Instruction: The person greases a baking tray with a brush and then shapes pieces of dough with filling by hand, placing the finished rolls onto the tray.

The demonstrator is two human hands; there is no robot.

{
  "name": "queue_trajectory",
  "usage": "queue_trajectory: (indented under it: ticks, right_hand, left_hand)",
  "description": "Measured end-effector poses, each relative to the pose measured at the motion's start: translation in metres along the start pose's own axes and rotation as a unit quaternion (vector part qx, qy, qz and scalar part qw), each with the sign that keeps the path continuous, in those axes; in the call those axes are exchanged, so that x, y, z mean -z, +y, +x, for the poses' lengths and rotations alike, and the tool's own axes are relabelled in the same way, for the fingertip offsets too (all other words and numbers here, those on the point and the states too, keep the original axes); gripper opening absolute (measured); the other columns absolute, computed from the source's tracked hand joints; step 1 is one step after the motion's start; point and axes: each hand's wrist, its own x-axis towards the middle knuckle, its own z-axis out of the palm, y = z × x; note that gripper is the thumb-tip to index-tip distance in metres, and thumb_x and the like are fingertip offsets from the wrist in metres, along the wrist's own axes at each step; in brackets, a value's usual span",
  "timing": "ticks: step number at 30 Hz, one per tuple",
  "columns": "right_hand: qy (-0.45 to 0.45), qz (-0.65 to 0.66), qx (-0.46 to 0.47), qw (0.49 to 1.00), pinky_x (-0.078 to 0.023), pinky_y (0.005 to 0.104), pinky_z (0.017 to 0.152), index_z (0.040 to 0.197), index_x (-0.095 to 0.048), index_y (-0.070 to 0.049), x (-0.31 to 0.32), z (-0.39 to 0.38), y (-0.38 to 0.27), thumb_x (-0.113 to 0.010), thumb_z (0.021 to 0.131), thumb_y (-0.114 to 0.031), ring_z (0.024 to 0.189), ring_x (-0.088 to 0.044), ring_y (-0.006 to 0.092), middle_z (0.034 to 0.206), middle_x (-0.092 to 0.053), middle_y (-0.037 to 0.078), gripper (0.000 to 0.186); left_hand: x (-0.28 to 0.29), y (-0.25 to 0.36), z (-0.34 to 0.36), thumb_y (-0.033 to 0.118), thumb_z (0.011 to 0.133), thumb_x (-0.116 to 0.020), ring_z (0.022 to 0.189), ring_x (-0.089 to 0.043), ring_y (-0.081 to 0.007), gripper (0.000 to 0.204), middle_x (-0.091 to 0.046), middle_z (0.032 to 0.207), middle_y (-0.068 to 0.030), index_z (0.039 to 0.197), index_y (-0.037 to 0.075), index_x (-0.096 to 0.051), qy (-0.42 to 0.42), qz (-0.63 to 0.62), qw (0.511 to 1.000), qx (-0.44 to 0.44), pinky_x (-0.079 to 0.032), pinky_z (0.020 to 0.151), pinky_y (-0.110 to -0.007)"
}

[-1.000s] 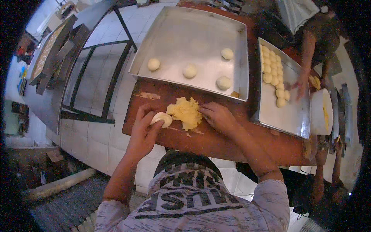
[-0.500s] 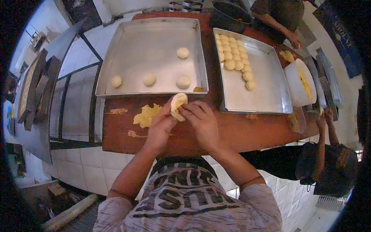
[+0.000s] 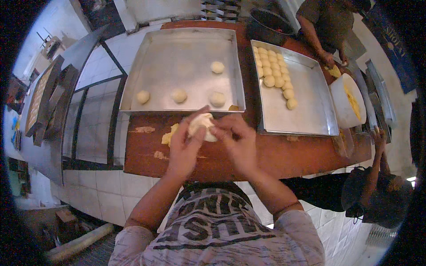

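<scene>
Two bare hands meet over the reddish-brown wooden desk (image 3: 284, 155) in the head view. Left hand (image 3: 184, 148) and right hand (image 3: 237, 142) both curl their fingers (image 3: 195, 116) closed around one pale, soft lump of dough (image 3: 202, 126), held just above the desk's near half. Yellowish dough scraps (image 3: 168, 136) lie beside the left hand. Beyond, a large square metal tray (image 3: 177, 48) carries four round dough balls (image 3: 179, 95). Right of it, a second metal tray (image 3: 310, 106) holds many small dough balls (image 3: 275, 73) in rows.

Left hand (image 3: 184, 148) and right hand (image 3: 237, 142) together, fingers curled, seemingly pinching.
</scene>
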Motion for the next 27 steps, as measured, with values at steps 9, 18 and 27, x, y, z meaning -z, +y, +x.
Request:
queue_trajectory:
  ticks: [9,18,27]
  right_hand:
    - [0.036,-0.327,0.330,0.885,-0.039,0.0369,0.085,0.089,-0.065,-0.011,0.019,-0.006,0.015,-0.073,0.064,-0.013,0.095,-0.047,0.0248,0.102,-0.053,0.004,0.027]
    - [0.037,-0.297,0.245,0.922,-0.039,0.0366,0.088,0.099,-0.067,-0.010,0.025,-0.007,0.016,-0.065,0.076,-0.012,0.097,-0.047,0.0274,0.101,-0.053,0.008,0.023]
    - [-0.014,0.075,-0.001,0.997,-0.039,0.0377,0.089,0.097,-0.067,-0.008,0.034,0.004,0.024,-0.066,0.077,-0.014,0.099,-0.048,0.0279,0.101,-0.056,0.009,0.022]
  left_hand:
    - [-0.015,0.005,0.003,0.033,0.097,-0.043,0.094,-0.054,-0.0131,0.036,-0.058,0.100,-0.0066,0.110,0.001,-0.053,0.014,0.060,0.977,0.203,-0.043,0.083,-0.028]
    - [-0.012,-0.014,0.018,0.031,0.096,-0.042,0.089,-0.056,-0.0129,0.034,-0.059,0.098,-0.0052,0.109,0.001,-0.052,0.029,-0.264,0.924,0.277,-0.043,0.078,-0.025]
    - [-0.027,-0.019,0.008,0.038,0.095,-0.042,0.094,-0.053,-0.0095,0.043,-0.059,0.100,-0.0055,0.112,0.000,-0.054,-0.039,0.079,0.968,0.233,-0.042,0.081,-0.025]
